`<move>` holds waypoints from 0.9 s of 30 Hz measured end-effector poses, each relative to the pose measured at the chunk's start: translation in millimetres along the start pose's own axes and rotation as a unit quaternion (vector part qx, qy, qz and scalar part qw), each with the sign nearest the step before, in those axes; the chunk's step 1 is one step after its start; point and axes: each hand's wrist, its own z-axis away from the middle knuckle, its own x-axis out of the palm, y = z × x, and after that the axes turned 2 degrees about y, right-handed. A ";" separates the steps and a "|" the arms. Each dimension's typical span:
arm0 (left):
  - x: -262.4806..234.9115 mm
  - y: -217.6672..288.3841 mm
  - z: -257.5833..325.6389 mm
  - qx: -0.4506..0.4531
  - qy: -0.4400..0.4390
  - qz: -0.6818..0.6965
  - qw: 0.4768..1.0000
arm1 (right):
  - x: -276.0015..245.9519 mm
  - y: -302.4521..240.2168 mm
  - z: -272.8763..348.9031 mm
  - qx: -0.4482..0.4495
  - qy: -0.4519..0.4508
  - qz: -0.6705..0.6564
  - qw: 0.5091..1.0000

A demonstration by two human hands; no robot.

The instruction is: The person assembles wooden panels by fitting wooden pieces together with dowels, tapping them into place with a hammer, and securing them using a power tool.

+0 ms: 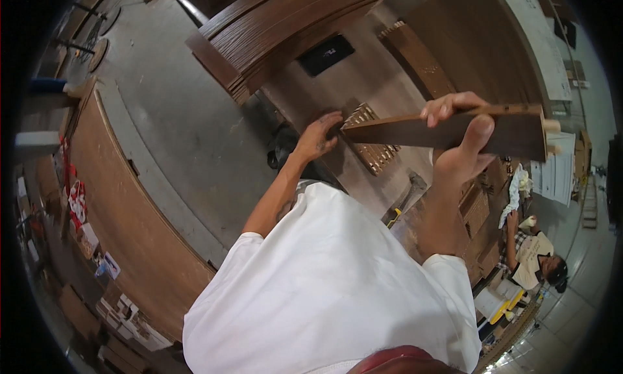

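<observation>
My right hand (459, 158) grips the brown board (399, 134), thumb on its near face, fingers over the top edge. My left hand (317, 139) is loosely open by the other end; can't tell if it touches. Better to support that end too, I'd say, and guard the pegs (552, 125) beyond my right hand from knocks. Slatted piece (384, 154) lies below, between hands; dark panels (279, 33) farther ahead.

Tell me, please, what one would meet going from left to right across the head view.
Long brown panel → left hand → slatted wooden piece → right hand, holding a dark brown board → co-worker.
</observation>
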 end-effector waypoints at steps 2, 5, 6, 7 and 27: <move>-11.9 10.4 4.4 -0.103 0.058 0.009 0.993 | -0.8 -0.9 13.6 -0.032 -0.018 -0.005 0.999; -31.3 16.6 3.7 -0.151 0.258 -0.014 0.954 | -13.2 0.1 7.3 -0.033 -0.008 -0.011 0.999; -38.9 20.7 14.9 -0.196 0.242 -0.016 0.950 | -13.9 -1.3 16.1 -0.038 -0.011 -0.012 0.999; -44.5 23.0 19.7 -0.237 0.228 -0.017 0.944 | -14.3 -0.5 19.6 -0.044 -0.012 -0.011 0.999; -26.9 -68.9 315.9 -0.514 0.283 0.037 0.809 | 17.0 -1.6 28.3 -0.035 0.004 -0.032 0.999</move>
